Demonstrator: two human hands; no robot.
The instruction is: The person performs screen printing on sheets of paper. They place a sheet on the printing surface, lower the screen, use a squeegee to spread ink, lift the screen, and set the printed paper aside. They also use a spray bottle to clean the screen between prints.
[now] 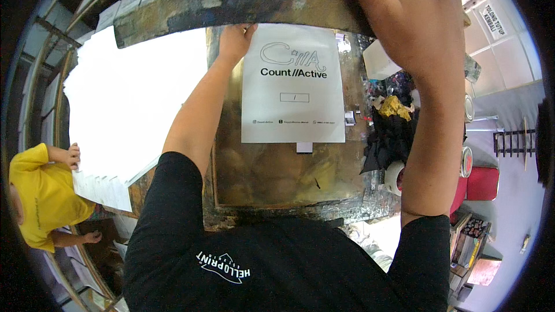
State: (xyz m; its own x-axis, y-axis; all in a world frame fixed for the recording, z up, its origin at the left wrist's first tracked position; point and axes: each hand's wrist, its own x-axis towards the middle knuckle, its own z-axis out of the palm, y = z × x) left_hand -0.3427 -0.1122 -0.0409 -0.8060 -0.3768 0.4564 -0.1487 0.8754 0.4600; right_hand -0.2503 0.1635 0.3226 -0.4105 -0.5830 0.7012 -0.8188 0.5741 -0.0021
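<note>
A white sheet with black printing lies flat on the brown, stained board in front of me. My left hand is closed at its upper left corner, fingers partly covered by a paint-stained wooden frame. The frame crosses above the sheet's far edge, raised over the board. At the upper right my right hand grips the frame near its right end, higher and closer than the left; its fingertips run out of the picture. A small pale tab shows below the sheet's lower edge.
Left of the board lies a large pile of white paper; a person in yellow touches its edge. Crumpled yellow material, dark cloth, a tape roll and tins crowd the right. Racks line the left.
</note>
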